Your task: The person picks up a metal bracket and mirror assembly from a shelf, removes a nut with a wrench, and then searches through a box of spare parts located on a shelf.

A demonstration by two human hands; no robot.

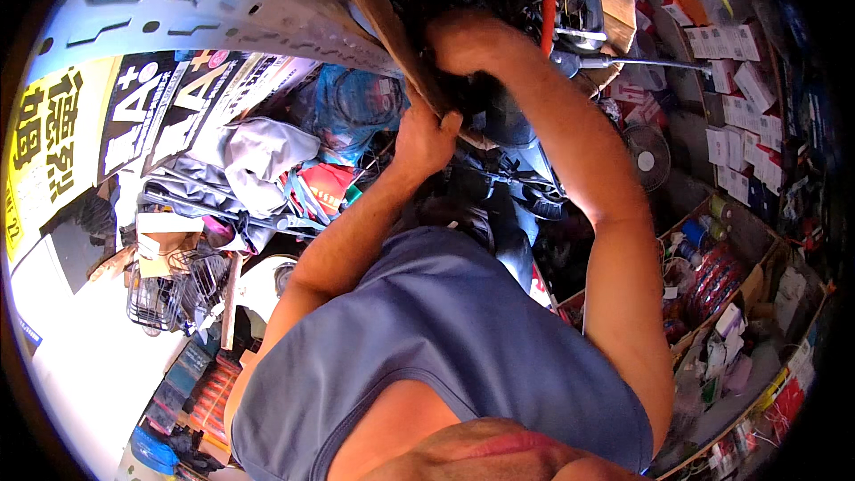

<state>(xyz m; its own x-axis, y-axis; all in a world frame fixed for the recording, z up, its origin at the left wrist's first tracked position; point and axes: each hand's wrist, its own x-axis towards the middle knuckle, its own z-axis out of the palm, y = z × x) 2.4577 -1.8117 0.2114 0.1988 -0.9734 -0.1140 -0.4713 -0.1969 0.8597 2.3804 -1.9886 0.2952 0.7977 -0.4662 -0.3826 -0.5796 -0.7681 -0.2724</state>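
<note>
A worn brown box or drawer [385, 22] with a raised edge stands at the top middle, its inside dark. My left hand [427, 138] grips its near corner, with the thumb over the edge and the other fingers mostly out of sight. Into the box reaches my right hand [472, 40], its back turned up. The fingers of that hand are lost in shadow, so what they touch does not show. Just right of it are a red handle [548, 18] and a long thin metal rod [641, 62] pointing right.
White small boxes [748, 116] line the right side, near a round fan [646, 158]. Below them are bins of loose parts [712, 267]. At left are a blue plastic bag [356, 107], grey cloth [263, 160], a wire basket [174, 289] and a yellow sign [58, 142].
</note>
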